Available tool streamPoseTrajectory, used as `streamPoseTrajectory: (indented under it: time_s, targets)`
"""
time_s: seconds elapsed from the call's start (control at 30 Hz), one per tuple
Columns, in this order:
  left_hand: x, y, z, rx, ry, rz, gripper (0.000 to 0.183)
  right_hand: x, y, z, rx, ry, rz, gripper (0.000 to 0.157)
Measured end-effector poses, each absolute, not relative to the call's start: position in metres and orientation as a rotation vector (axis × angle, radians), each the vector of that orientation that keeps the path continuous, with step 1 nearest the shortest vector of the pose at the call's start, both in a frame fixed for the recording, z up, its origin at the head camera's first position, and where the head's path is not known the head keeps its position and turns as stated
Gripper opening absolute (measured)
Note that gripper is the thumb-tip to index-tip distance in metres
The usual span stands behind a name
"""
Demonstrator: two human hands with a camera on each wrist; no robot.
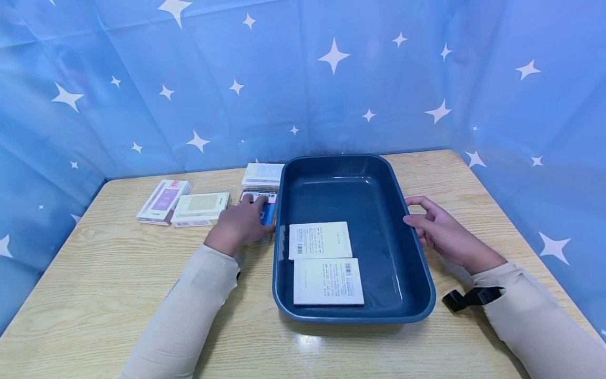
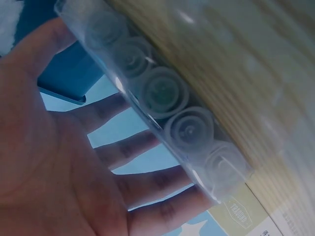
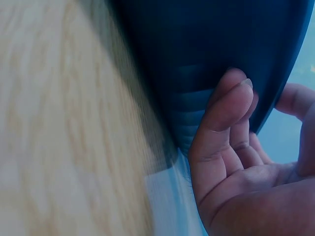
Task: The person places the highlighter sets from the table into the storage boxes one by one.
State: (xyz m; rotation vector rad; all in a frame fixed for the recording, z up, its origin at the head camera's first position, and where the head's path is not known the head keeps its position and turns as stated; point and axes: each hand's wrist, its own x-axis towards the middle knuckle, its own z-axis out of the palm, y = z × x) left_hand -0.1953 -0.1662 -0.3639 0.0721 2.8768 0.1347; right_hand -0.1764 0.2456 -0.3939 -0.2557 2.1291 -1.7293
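Note:
My left hand point(image 1: 240, 225) is at a small blue-and-white pack point(image 1: 267, 211) beside the tray's left wall. In the left wrist view this is a clear plastic pack of small bottles point(image 2: 165, 93), their round ends in a row; my thumb and fingers span it. On the right, my right hand point(image 1: 442, 234) holds the edge of a dark blue tray point(image 1: 355, 318), its fingertips at the rim and outer wall. Two flat white boxes, one farther point(image 1: 320, 240) and one nearer point(image 1: 327, 281), lie inside the tray with their printed sides up.
Left of my left hand lie a white-and-purple box point(image 1: 164, 202) and a white-and-beige box point(image 1: 201, 209). Another white box point(image 1: 262, 176) stands behind the pack, against the tray. A blue star-printed curtain point(image 1: 303, 79) hangs behind the wooden table point(image 1: 94, 295).

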Motion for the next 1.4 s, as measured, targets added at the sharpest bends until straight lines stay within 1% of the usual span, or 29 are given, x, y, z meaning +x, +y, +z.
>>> streamPoseTrajectory:
  time_s: [0.47, 1.03, 1.4]
  targets:
    - [-0.1955, -0.1674, -0.364, 0.032, 2.875, 0.062, 0.087, -0.177, 0.2466, -0.3946, -0.259, 2.115, -1.738, 0.028]
    - [-0.1963, -0.1696, -0.363, 0.008, 2.883, 0.095, 0.089, -0.1754, 0.2442, -0.3912, -0.242, 2.131, -1.73, 0.028]
    - [-0.1978, -0.1697, -0.36, 0.041, 2.887, 0.03, 0.085, -0.1756, 0.2446, -0.3923, -0.223, 2.156, -1.71, 0.027]
